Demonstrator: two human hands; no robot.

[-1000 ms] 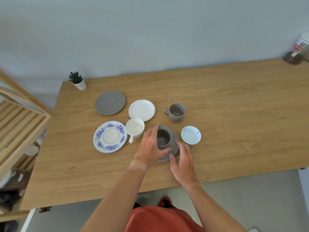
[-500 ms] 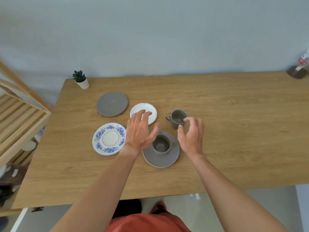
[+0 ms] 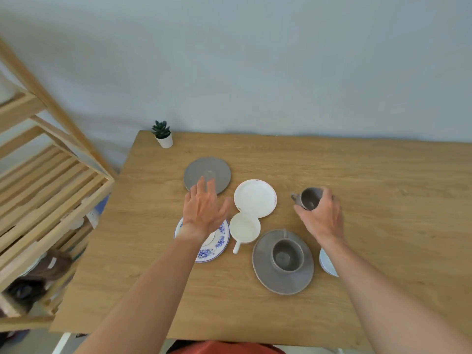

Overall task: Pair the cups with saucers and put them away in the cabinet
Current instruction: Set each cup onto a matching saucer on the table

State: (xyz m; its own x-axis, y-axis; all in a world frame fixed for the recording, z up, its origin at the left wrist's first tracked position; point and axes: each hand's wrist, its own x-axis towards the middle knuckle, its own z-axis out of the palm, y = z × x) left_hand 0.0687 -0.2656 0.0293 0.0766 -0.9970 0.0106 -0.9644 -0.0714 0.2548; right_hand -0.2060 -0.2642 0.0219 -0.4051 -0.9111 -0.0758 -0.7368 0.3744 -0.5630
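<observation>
A grey cup (image 3: pixel 287 256) stands on a grey saucer (image 3: pixel 265 274) near the table's front. My right hand (image 3: pixel 323 217) is wrapped around a second grey cup (image 3: pixel 309 198) farther back. My left hand (image 3: pixel 204 210) hovers open, fingers spread, over the near edge of an empty grey saucer (image 3: pixel 207 172). Under its wrist lies a blue-flowered saucer (image 3: pixel 217 245). A white cup (image 3: pixel 244 229) stands beside a white saucer (image 3: pixel 255 198). A pale blue cup (image 3: pixel 327 264) is partly hidden by my right forearm.
A wooden slatted cabinet (image 3: pixel 46 200) stands left of the wooden table (image 3: pixel 383 226), with dark items on its lower shelf. A small potted succulent (image 3: pixel 162 134) sits at the table's back left corner. A blue-grey wall runs behind the table.
Both hands have left the paired grey cup and saucer. My right hand moved back and closed on the second grey cup. My left hand reached back-left over the empty grey saucer.
</observation>
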